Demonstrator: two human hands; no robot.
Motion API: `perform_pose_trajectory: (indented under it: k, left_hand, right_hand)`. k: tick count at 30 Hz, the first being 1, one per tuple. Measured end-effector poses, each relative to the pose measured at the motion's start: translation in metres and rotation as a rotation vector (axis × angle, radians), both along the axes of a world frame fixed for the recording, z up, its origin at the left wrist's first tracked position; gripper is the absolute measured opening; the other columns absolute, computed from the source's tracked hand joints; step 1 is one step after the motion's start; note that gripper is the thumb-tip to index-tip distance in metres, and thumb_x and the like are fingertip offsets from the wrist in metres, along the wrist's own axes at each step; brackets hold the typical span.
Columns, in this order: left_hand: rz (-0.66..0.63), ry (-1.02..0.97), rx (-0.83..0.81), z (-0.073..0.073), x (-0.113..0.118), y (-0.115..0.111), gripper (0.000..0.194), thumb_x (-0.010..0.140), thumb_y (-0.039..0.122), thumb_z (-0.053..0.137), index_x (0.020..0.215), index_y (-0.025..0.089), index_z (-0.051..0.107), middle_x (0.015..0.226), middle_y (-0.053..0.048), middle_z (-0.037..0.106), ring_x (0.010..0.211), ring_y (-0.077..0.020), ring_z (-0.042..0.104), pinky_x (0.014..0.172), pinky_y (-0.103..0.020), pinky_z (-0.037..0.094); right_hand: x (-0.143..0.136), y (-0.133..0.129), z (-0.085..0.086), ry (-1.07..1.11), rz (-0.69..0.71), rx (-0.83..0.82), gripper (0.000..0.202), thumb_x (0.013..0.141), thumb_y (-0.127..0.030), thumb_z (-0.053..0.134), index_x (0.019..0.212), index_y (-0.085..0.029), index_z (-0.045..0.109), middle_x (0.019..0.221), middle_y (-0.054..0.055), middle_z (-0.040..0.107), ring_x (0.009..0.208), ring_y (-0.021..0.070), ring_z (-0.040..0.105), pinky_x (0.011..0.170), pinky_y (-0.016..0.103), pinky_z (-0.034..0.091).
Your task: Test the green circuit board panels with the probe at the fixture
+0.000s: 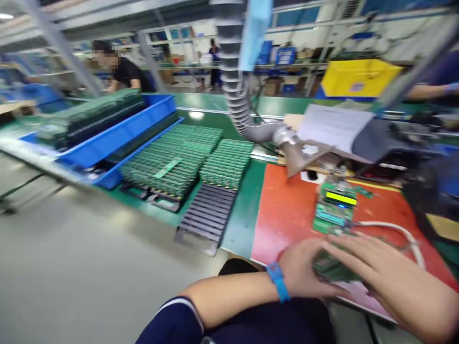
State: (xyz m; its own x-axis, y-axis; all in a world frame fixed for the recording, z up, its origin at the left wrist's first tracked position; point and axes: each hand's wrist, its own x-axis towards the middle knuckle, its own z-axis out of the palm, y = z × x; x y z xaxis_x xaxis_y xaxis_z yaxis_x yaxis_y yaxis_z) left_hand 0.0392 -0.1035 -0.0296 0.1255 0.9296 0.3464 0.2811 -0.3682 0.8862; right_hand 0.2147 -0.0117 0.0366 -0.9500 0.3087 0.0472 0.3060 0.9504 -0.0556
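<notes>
Low over the front of the red-orange mat (287,210), my left hand (303,270) curls around a green circuit board (332,267). A blue band circles that wrist. My right hand (373,260) lies across the board from the other side, its fingers closed over it and blurred. Much of the board is hidden by both hands. Just beyond them sits a green tester board (324,224) with a lit yellow-green display (340,198) and a small blue light. A white cable (390,224) runs from it to the right.
Left of the mat stand black slotted racks (208,210) filled with rows of green boards (225,162). Blue bins (118,136) stand farther left. A grey flexible duct (231,71) hangs over the bench. Papers (333,126) and a yellow bin (358,79) are behind. Other people work beyond.
</notes>
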Motion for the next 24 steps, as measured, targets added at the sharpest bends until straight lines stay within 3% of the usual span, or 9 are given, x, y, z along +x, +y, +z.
perform_pose_trajectory:
  k: [2,5,7,10,14,19,21,24]
  left_hand:
    - [0.006,-0.021,0.041,-0.002,-0.006,0.005,0.097,0.054,0.047,0.086,0.136,0.02,0.041,0.13,-0.01,0.056,0.121,-0.0265,0.054,0.107,-0.04,0.043]
    - [-0.087,0.047,0.056,-0.007,-0.015,0.014,0.101,0.057,0.044,0.086,0.14,0.019,0.034,0.135,-0.013,0.052,0.124,-0.0273,0.051,0.107,-0.042,0.042]
    - [-0.168,0.09,0.078,-0.007,-0.021,0.018,0.089,0.066,0.038,0.082,0.14,0.021,0.035,0.135,-0.012,0.052,0.123,-0.025,0.053,0.104,-0.039,0.045]
    - [-0.232,0.102,0.055,0.0,-0.032,0.023,0.075,0.073,0.033,0.077,0.137,0.023,0.04,0.132,-0.009,0.055,0.119,-0.0224,0.056,0.101,-0.036,0.047]
    - [-0.314,0.058,-0.044,0.004,-0.046,0.032,0.087,0.065,0.045,0.081,0.139,0.025,0.039,0.135,-0.009,0.053,0.123,-0.0266,0.053,0.104,-0.041,0.044]
    - [-0.32,-0.013,-0.101,0.001,-0.051,0.035,0.119,0.043,0.051,0.089,0.143,0.021,0.031,0.138,-0.014,0.049,0.128,-0.0324,0.047,0.109,-0.049,0.037]
    - [-0.311,0.027,-0.078,0.003,-0.047,0.032,0.115,0.044,0.045,0.091,0.141,0.02,0.034,0.137,-0.013,0.05,0.126,-0.0316,0.048,0.109,-0.048,0.038]
    - [-0.258,0.088,-0.034,0.007,-0.04,0.027,0.089,0.06,0.031,0.085,0.137,0.022,0.04,0.132,-0.008,0.055,0.12,-0.0259,0.055,0.104,-0.04,0.045]
  right_hand:
    - [0.001,-0.009,0.011,0.007,-0.003,0.092,0.096,0.06,-0.019,0.064,0.142,-0.052,0.028,0.122,0.0,0.064,0.103,0.0305,0.064,0.08,0.05,0.053]
    - [-0.007,-0.012,0.027,-0.023,0.054,0.224,0.067,0.067,-0.012,0.063,0.131,-0.028,0.052,0.115,0.007,0.068,0.096,0.0279,0.066,0.08,0.045,0.053]
    - [-0.009,-0.011,0.036,-0.041,0.1,0.276,0.057,0.069,-0.009,0.062,0.124,-0.022,0.056,0.111,0.009,0.069,0.093,0.027,0.066,0.075,0.042,0.055]
    - [0.0,-0.011,0.04,-0.025,0.099,0.308,0.058,0.066,-0.004,0.058,0.123,-0.02,0.056,0.118,0.012,0.065,0.097,0.0258,0.065,0.074,0.038,0.055]
    - [0.007,-0.022,0.026,0.024,-0.013,0.362,0.061,0.065,-0.002,0.052,0.123,-0.021,0.055,0.13,0.014,0.057,0.101,0.0283,0.062,0.072,0.04,0.056]
    - [-0.02,-0.053,0.003,0.142,-0.158,0.389,0.053,0.076,-0.005,0.05,0.129,-0.009,0.05,0.136,0.021,0.05,0.109,0.033,0.057,0.076,0.043,0.055]
    - [-0.025,-0.057,-0.004,0.223,-0.156,0.359,0.049,0.084,-0.01,0.048,0.133,-0.011,0.048,0.136,0.019,0.05,0.116,0.0321,0.053,0.082,0.043,0.053]
    - [-0.009,-0.049,-0.019,0.402,-0.188,0.315,0.054,0.089,-0.02,0.055,0.14,-0.018,0.04,0.142,0.014,0.045,0.131,0.0317,0.039,0.101,0.049,0.042]
